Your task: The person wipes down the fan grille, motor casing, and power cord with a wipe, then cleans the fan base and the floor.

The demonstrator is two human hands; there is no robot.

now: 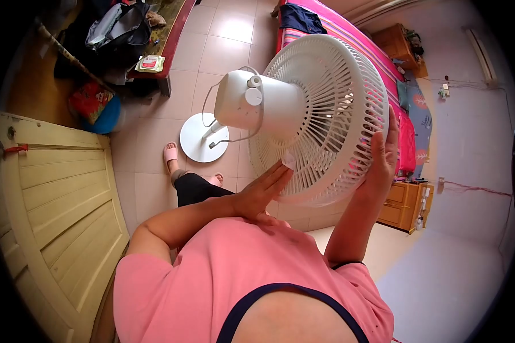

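Note:
A white pedestal fan (257, 103) stands before me, its round slatted guard (326, 114) turned away and the motor housing facing the left side. My left hand (264, 191) presses a small white wipe (289, 161) with its fingertips against the lower back of the guard. On the opposite side, my right hand (385, 154) grips the guard's rim, thumb on the near face and fingers partly hidden beyond it. A grey cord (234, 139) loops around the motor housing, with its plug hanging below. The round white base (195, 146) rests on the tiled floor.
A yellowish door (68, 211) is at left. At upper left, a wooden table (174, 40) bears a dark bag (123, 28) and a packet of wipes (150, 63). A blue basin (106, 117) sits below. Behind the fan is a bed (349, 23); a wooden cabinet (403, 208) stands right.

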